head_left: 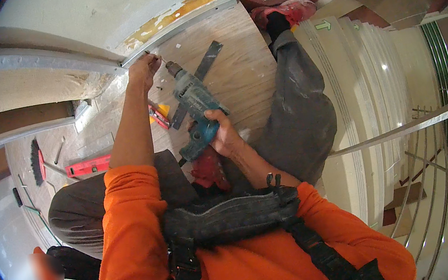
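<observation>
My right hand (224,134) is wrapped round the handle of a teal power drill (194,93). The drill's chuck points up and left, toward my left hand. My left hand (144,70) is closed, with its fingers pinched beside the metal track (151,48) at the foot of the wall. Something thin and small seems to be at its fingertips, too small to name. Under the drill, a dark flat metal bar (209,60) lies slantwise on the wood-look floor board (246,71). A red and yellow hand tool (160,115) lies between my forearms.
At left on the floor lie a red spirit level (88,166) and a red brush (38,161) with dark bristles. Steps (361,80) and a metal handrail (414,127) drop away at right. Another person in orange (48,273) is at the lower left. A metal stud (46,57) frames the wall opening.
</observation>
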Available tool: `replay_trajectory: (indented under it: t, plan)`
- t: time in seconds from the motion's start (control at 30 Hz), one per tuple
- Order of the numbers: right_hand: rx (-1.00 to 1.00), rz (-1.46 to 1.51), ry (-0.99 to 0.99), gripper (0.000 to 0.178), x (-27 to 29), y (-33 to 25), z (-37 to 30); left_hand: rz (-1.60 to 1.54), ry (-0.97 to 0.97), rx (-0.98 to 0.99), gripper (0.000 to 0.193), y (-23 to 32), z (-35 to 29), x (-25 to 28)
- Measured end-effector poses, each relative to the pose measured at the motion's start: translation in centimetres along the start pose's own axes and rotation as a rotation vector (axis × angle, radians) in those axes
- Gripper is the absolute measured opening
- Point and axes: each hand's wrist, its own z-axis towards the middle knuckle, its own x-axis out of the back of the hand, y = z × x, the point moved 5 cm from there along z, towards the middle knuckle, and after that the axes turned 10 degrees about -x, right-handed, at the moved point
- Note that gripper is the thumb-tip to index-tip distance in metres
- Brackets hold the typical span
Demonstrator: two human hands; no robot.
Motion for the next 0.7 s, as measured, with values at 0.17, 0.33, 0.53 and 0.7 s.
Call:
replay_trajectory:
  t: [0.17, 0.33, 0.53, 0.7]
  plan:
    - [0.021, 0.006, 0.025, 0.049, 1.4, 0.1, 0.8, -0.085, -0.012, 0.084, 0.024, 0.0, -0.8, -1.2]
    - [0.006, -0.019, 0.006, 0.049, 0.7, -0.1, 0.8, 0.056, -0.031, 0.07, 0.021, 0.0, -0.5, -2.0]
    - [0.034, -0.01, -0.045, 0.041, -0.5, -0.4, 0.2, 0.019, 0.013, 0.103, 0.016, -1.0, -0.3, -2.2]
    - [-0.007, 0.003, -0.036, 0.042, 0.0, 0.1, 0.2, -0.044, -0.013, 0.121, 0.017, -1.4, 0.2, -1.7]
